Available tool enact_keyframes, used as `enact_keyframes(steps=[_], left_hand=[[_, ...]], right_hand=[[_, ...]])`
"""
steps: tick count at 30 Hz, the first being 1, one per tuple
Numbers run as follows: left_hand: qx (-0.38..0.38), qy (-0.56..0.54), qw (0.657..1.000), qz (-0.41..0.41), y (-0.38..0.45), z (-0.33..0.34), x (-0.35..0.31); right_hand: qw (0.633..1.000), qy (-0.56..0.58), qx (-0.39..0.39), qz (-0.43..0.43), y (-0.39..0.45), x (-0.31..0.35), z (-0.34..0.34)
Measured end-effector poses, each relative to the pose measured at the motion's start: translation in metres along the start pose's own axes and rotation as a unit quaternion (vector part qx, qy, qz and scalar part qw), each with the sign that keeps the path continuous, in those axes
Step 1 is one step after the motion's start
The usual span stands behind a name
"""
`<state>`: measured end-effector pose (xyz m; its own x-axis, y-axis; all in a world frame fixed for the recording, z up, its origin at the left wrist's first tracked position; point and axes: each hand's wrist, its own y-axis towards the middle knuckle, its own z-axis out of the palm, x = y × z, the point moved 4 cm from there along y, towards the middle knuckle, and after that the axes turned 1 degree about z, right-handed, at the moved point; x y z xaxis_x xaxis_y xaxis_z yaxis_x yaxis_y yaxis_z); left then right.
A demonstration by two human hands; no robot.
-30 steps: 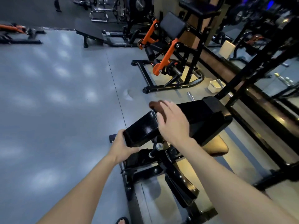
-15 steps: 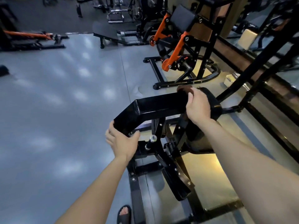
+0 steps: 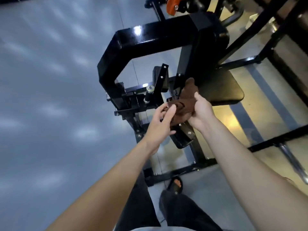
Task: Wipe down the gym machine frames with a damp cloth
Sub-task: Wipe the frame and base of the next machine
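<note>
Between my two hands, held above the lower part of the black machine frame [image 3: 150, 39], is the brown cloth [image 3: 185, 104]. My right hand [image 3: 202, 109] lies under it and grasps it, thumb over the top, with a loose tongue of fabric sticking up past the fingers. My left hand [image 3: 160, 124] comes in from the side, fingertips touching the bunched folds; whether it truly pinches them I cannot tell. I judge the cloth light, soft and limp, so it will sag and fold wherever it is not supported, and if damp it should cling a little to skin and metal. Best hold, to my mind, is to gather it into a flat pad in one palm, no corners dangling near the bolts and the chrome peg [image 3: 148, 93]. The frame itself looks glossy, hard and rigid.
</note>
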<state>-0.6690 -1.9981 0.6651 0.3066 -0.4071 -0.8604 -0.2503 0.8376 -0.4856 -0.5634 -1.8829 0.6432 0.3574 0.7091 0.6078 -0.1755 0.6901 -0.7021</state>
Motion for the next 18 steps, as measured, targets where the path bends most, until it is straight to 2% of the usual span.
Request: enact_keyframes(steps=[3, 5, 7, 9, 11, 13, 15, 16, 18], left_hand=[[0.0, 0.06, 0.998, 0.009, 0.003, 0.006, 0.027], [-0.026, 0.082, 0.996, 0.012, 0.008, 0.001, 0.036], [-0.035, 0.093, 0.995, -0.001, 0.012, -0.005, 0.04], [-0.02, 0.111, 0.993, -0.03, 0.015, -0.011, 0.043], [0.011, 0.138, 0.989, -0.059, 0.022, -0.019, 0.045], [0.037, 0.149, 0.985, -0.08, 0.027, -0.025, 0.045], [0.039, 0.134, 0.986, -0.095, 0.031, -0.031, 0.049], [0.032, 0.123, 0.987, -0.102, 0.033, -0.033, 0.052], [0.007, 0.104, 0.989, -0.109, 0.043, -0.039, 0.06]], right_hand=[[0.999, -0.033, -0.024, 0.023, 0.005, -0.025, -0.023], [0.997, -0.064, -0.005, 0.044, 0.003, -0.037, -0.037], [0.987, -0.141, 0.027, 0.068, 0.0, -0.05, -0.052], [0.968, -0.242, 0.048, 0.041, -0.003, -0.056, -0.068], [0.944, -0.318, 0.089, -0.026, -0.002, -0.056, -0.074], [0.897, -0.411, 0.146, -0.071, -0.007, -0.051, -0.066], [0.847, -0.495, 0.177, -0.077, -0.01, -0.05, -0.059], [0.837, -0.511, 0.18, -0.077, -0.011, -0.052, -0.057], [0.838, -0.513, 0.168, -0.081, -0.006, -0.057, -0.058]])
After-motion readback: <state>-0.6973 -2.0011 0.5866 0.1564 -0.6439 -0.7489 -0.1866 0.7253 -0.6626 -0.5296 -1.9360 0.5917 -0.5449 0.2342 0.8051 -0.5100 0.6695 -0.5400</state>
